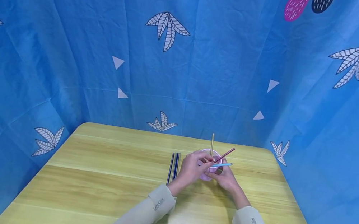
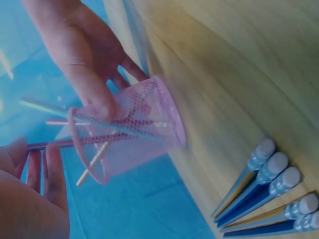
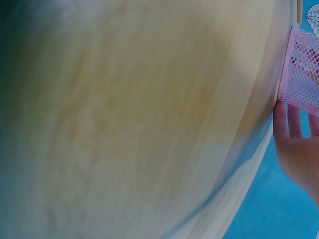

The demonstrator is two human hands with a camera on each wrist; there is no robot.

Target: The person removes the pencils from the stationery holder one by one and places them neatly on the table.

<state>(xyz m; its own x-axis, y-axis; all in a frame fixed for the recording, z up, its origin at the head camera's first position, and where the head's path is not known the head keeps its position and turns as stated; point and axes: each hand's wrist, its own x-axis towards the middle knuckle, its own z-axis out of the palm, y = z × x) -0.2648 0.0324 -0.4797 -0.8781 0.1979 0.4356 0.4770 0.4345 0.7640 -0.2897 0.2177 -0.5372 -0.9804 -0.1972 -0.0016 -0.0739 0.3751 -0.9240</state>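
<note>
Pencil (image 2: 62, 143), slim and dark red, is pinched between the thumb and fingertips of a person's left hand (image 1: 191, 169), its far end reaching past the rim of a pink mesh cup (image 2: 119, 159). The cup sits right in front of those fingertips, upright on the table (image 1: 94, 183). The right hand (image 1: 227, 179) grasps it from the other side, thumb against the mesh near the mouth, fingers around the wall towards the base. The step in hand looks to be putting this pencil into the cup; the next move seems to call for lowering it past the rim and letting go, while the right fingers keep the light cup from tipping. Beyond the left fingertips, three more slender sticks lean inside the cup at different angles: a light blue one (image 2: 42, 107), a red one (image 2: 57, 122) and a gold one (image 2: 87, 174). The cup is round, with see-through netting between a smooth rim and a solid-looking base ring. To the left of the left fingers, a group of straight blue and gold pencils (image 2: 259, 199) lies on the table, with rounded whitish ends above shiny pale-blue bands. The tabletop has a yellow, streaked wood grain. Past both hands' fingers hangs a creased blue curtain (image 1: 223, 58) printed with white leaves.
</note>
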